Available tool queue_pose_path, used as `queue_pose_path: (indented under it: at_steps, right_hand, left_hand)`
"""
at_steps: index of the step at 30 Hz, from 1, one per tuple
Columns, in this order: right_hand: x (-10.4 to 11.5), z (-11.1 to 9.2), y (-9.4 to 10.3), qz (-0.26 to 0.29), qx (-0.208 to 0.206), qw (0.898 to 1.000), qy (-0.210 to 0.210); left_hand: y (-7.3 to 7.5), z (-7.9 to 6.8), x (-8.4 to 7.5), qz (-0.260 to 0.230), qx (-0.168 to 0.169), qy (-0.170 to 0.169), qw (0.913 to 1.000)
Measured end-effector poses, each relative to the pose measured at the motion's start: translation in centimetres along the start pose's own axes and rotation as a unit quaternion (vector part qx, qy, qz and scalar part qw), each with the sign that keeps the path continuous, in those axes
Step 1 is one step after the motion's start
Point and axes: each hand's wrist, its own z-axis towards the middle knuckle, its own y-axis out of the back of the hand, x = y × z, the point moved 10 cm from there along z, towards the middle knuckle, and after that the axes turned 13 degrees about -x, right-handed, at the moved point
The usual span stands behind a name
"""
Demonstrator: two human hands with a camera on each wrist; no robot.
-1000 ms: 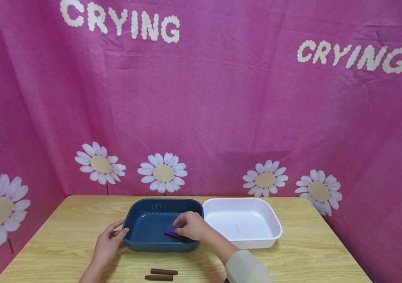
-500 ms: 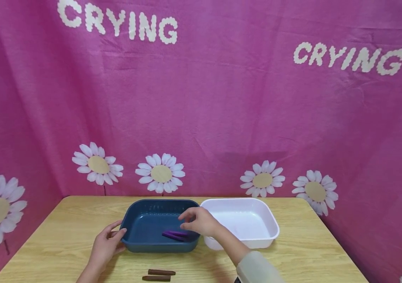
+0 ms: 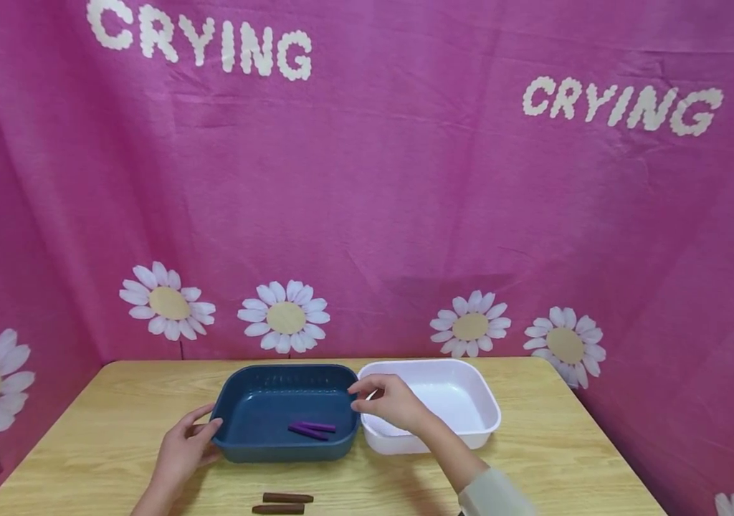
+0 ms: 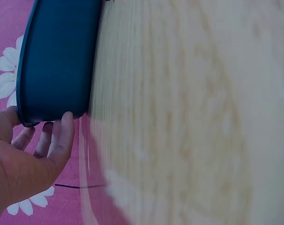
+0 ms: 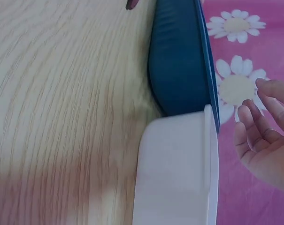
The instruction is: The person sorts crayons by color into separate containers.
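My left hand [image 3: 181, 450] grips the left end of a dark blue plastic basin [image 3: 289, 453]. In the left wrist view, the thumb of that hand [image 4: 34, 161] is at the rim and the fingertips are against the outer wall. Two purple crayons [image 3: 312, 427] lie inside the basin, toward its front right. My right hand [image 3: 396, 403] hovers where the blue basin meets a white basin [image 3: 431, 441], its fingers loosely bent and holding nothing. Seen from the right wrist, this hand [image 5: 268, 136] is apart from both basins.
Two brown crayons [image 3: 287, 497] lie side by side on the wooden table [image 3: 115, 416], in front of the blue basin. The basins stand end to end near the back edge. Behind the table hangs a pink cloth [image 3: 367, 179] with daisies and lettering.
My right hand has let go of the purple crayons in the blue basin, then risen and moved right toward the white basin. The left hand keeps its hold on the blue basin.
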Motion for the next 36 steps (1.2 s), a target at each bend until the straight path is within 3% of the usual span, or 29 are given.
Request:
queue_pose_path:
  at_steps: [10, 20, 28, 36]
  right_hand:
    - [-2.3, -1.4, 5.2, 0.020, -0.052, 0.998, -0.041]
    - [-6.0, -3.2, 11.3, 0.002, -0.116, 0.988, -0.098]
    - [-9.2, -4.9, 16.0, 0.006, -0.187, 0.970, -0.158]
    - [-12.1, -6.6, 19.4, -0.007, -0.251, 0.950, -0.184]
  left_hand:
    - [0.6, -0.1, 0.2, 0.028, -0.006, -0.006, 0.9996]
    - [0.8, 0.0, 0.5, 0.042, -0.002, 0.003, 0.9991]
    - [1.8, -0.4, -0.4, 0.050, -0.011, -0.024, 0.9984]
    - [2.6, -1.1, -1.2, 0.094, -0.001, -0.069, 0.9932]
